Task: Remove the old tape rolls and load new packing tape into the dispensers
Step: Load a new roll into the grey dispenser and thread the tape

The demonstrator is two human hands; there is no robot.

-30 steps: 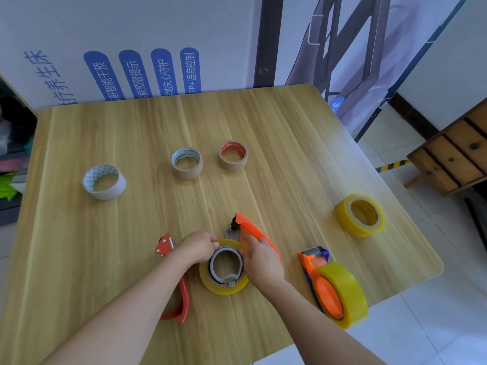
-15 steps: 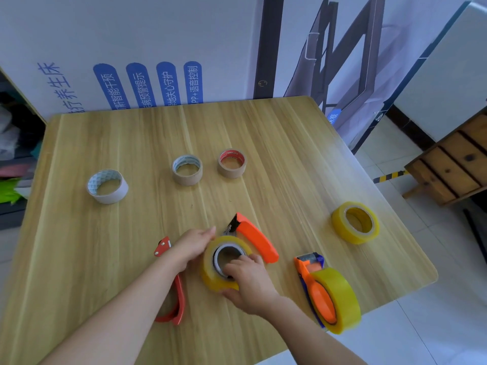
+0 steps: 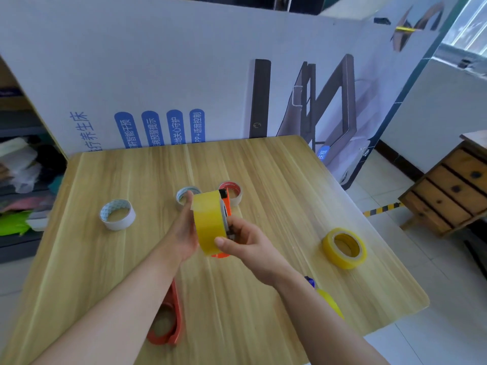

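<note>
Both hands hold an orange tape dispenser (image 3: 226, 206) upright above the middle of the wooden table (image 3: 276, 180), with a yellow tape roll (image 3: 209, 222) seated on it. My left hand (image 3: 181, 233) grips the roll's left side, fingers reaching up behind it. My right hand (image 3: 242, 241) grips the right side, thumb across the roll's lower edge. A spare yellow roll (image 3: 344, 247) lies flat to the right. A red dispenser (image 3: 168, 320) lies partly under my left forearm. A second loaded dispenser (image 3: 328, 301) peeks out from behind my right forearm.
Three used rolls lie farther back: a white one (image 3: 117, 214) at the left, a blue-cored one (image 3: 184, 194) and a red-cored one (image 3: 234, 191) behind the held dispenser. A printed board (image 3: 158, 88) stands behind the table. A wooden drawer chest (image 3: 453, 188) stands on the right.
The dispenser with the yellow roll has been lifted off the table and turned upright between both hands. The camera has tilted up.
</note>
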